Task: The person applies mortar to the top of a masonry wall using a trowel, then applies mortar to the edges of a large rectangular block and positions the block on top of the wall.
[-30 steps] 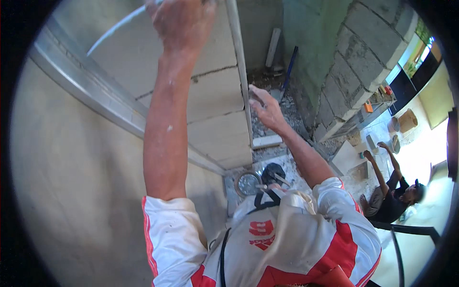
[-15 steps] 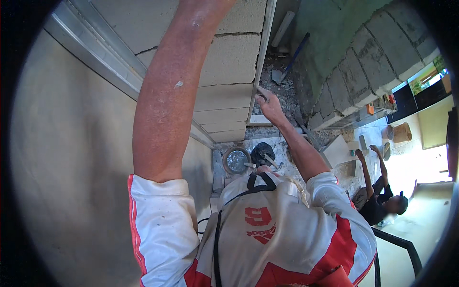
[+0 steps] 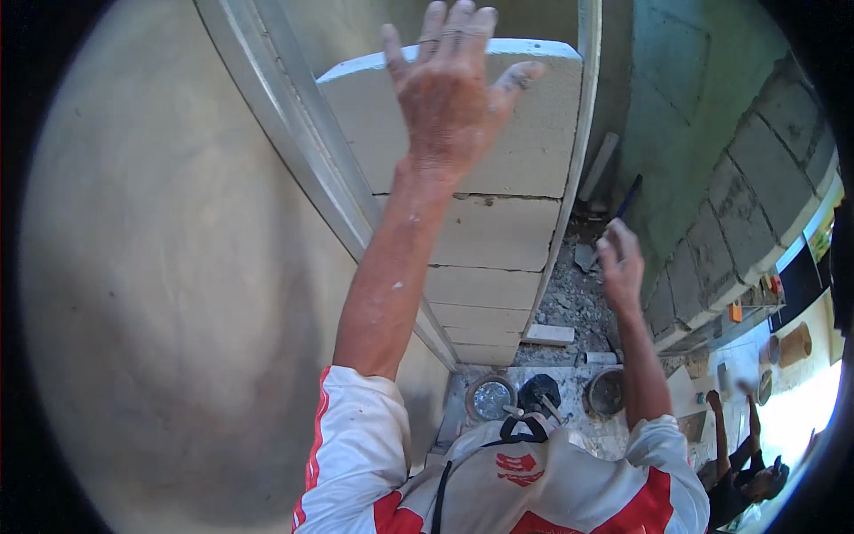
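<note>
My left hand (image 3: 449, 111) lies spread at the upper end of a stack of pale blocks, its fingers reaching over the white top edge of the uppermost block (image 3: 538, 125). Nothing is held in it. The stacked blocks (image 3: 498, 233) fit between a metal door frame post (image 3: 311, 133) on the left and a narrower upright (image 3: 576, 125) on the right. My right hand (image 3: 623, 262) is raised in the air right of that upright, apart from it. Its fingers are loosely bent and somewhat blurred, with no object visible in them.
Below are a round bucket (image 3: 491, 398), a black bag (image 3: 539, 392) and another round container (image 3: 607, 392). Rubble (image 3: 569, 298) and a blue-handled tool (image 3: 629, 196) lie behind the upright. A grey block wall (image 3: 712, 240) stands right; a co-worker (image 3: 743, 481) is at lower right.
My left hand has come into view at the top block. My right hand has left the right upright and moved right. The whole view has shifted, showing more of the stack's top.
</note>
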Demonstrator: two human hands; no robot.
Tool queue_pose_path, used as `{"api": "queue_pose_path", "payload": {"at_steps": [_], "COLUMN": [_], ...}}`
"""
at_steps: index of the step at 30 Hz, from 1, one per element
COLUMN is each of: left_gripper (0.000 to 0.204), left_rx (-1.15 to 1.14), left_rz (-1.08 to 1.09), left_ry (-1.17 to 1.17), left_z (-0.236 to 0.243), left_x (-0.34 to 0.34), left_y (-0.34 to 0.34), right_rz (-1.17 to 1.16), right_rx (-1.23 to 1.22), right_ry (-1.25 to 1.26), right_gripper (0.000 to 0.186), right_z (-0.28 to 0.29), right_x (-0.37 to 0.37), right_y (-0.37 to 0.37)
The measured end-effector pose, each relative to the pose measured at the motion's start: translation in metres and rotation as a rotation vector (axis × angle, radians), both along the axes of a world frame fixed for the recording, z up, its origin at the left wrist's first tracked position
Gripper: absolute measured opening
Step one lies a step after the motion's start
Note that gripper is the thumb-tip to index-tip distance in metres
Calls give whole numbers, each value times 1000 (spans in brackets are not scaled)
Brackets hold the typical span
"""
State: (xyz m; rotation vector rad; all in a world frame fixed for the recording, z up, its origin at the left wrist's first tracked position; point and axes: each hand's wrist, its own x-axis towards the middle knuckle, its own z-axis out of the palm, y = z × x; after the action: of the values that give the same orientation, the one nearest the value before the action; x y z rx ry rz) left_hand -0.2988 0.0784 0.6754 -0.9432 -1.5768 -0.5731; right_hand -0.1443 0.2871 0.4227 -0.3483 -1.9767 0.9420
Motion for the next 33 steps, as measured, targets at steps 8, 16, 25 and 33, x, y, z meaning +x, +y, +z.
{"api": "queue_pose_path", "payload": {"at_steps": [8,16,25,33], "left_gripper": [65,65,57,51], "left_rx": [-145,-191,-192,-178], "left_rz": [174,96,-44,-86], "left_ry": [-21,48,-72,-92], "left_z": [-8,-8,-1,6], "left_x": [-51,-78,-65,-55], "left_y": [-58,-67,-69,-54], "right_rz": [-20,174,19,156], "right_rx": [783,1103,1447,1956], "right_ry": [428,446,94,104], "right_gripper": [43,34,37,28], "right_z": [186,291,413,325], "right_x": [1,-63,-162,-315], "right_y": [-36,-92,-107,-48]}}
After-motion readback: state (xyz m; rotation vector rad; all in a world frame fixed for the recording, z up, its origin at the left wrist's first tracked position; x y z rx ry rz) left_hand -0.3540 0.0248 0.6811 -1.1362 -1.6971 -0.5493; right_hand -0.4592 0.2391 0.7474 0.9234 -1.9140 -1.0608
